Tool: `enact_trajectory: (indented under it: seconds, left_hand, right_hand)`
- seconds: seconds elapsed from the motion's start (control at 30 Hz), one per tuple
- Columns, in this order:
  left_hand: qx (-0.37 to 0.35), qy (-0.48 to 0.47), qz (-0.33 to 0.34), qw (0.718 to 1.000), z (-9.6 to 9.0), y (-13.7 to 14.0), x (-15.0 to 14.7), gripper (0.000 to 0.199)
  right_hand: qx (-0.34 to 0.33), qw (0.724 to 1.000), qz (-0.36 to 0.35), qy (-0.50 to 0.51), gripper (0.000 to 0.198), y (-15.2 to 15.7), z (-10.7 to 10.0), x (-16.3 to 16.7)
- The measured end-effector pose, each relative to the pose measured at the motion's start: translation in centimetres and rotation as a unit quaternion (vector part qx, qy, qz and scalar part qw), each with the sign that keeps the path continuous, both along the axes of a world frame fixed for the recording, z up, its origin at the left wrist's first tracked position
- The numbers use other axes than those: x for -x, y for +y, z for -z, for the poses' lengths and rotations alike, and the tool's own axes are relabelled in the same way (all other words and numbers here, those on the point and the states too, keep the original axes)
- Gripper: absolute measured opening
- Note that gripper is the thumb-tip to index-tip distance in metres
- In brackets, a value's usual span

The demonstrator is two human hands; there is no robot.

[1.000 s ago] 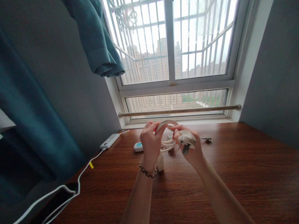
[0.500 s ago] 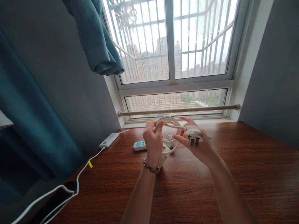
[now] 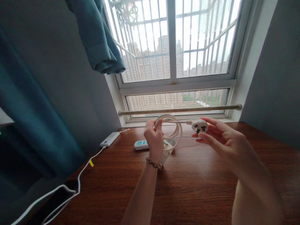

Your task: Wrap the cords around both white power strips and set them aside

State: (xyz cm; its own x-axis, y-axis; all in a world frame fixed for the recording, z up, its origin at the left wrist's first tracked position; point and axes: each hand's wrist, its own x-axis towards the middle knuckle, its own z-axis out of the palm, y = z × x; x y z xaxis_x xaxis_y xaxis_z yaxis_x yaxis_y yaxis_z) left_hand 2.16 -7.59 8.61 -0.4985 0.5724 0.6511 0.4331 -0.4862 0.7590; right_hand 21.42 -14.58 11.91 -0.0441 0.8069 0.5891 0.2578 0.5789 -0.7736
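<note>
The left hand [image 3: 153,136] pinches the loops of a coiled, off-white, plastic-sheathed cable [image 3: 180,129], raised above a dark reddish-brown wood-grain table [image 3: 199,181]. The right hand [image 3: 228,137] grips the white, rounded plastic plug [image 3: 199,124] by thumb and fingers, out to the right of the coil. The step in hand is judged to be managing the cable's plug end; the next move calls for a steady pinch on the loops, lest they spring loose. A white, box-shaped plastic socket block [image 3: 167,153] sits partly hidden behind the left hand, close to the coil. Bare tabletop lies toward the person and to the right; beyond the hands, the table's far edge and a pale horizontal rail [image 3: 180,110] limit reach.
</note>
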Motion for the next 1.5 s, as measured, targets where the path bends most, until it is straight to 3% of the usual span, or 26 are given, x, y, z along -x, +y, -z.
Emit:
enact_trajectory:
  seconds: [0.1, 0.3, 0.57, 0.73, 0.9, 1.1, 1.27, 1.37, 1.5]
  left_hand:
    - [0.000, -0.001, 0.017, 1.000, -0.2, -0.4, -0.4, 0.028]
    - [-0.004, 0.025, 0.055, 0.998, -0.1, -1.2, -1.8, 0.028]
    - [0.019, 0.001, 0.069, 0.997, 0.1, -0.9, -2.0, 0.027]
    - [0.019, -0.037, 0.091, 0.995, -0.3, -1.4, -2.0, 0.030]
    - [0.045, -0.073, 0.139, 0.987, -0.6, -1.5, -1.8, 0.033]
    - [0.051, -0.089, 0.185, 0.977, -0.4, -1.6, -2.3, 0.034]
    - [0.035, -0.124, 0.158, 0.979, -0.4, -1.3, -1.7, 0.036]
    - [0.021, -0.140, 0.142, 0.980, -0.4, -0.9, -0.9, 0.035]
    - [-0.004, -0.165, 0.103, 0.981, -0.4, -0.5, -0.2, 0.036]
  right_hand:
    - [-0.019, 0.999, 0.026, -0.021, 0.045, 0.2, 0.0, 0.9]
    - [-0.068, 0.990, -0.009, -0.121, 0.034, 2.9, 0.7, 3.9]
    - [-0.139, 0.969, 0.132, -0.157, 0.014, 3.8, 1.5, 5.2]
    - [-0.203, 0.941, 0.195, -0.190, 0.019, 3.8, 1.7, 5.4]
    - [-0.232, 0.930, 0.201, -0.201, 0.023, 4.7, 2.1, 5.4]
    - [-0.203, 0.937, 0.146, -0.242, 0.027, 6.0, 2.9, 5.9]
    - [-0.185, 0.962, 0.125, -0.157, 0.024, 4.8, 1.7, 5.1]
    - [-0.137, 0.972, 0.138, -0.130, 0.018, 3.0, 0.8, 4.0]
    - [-0.055, 0.972, 0.110, -0.199, 0.014, 1.6, 0.8, 3.3]
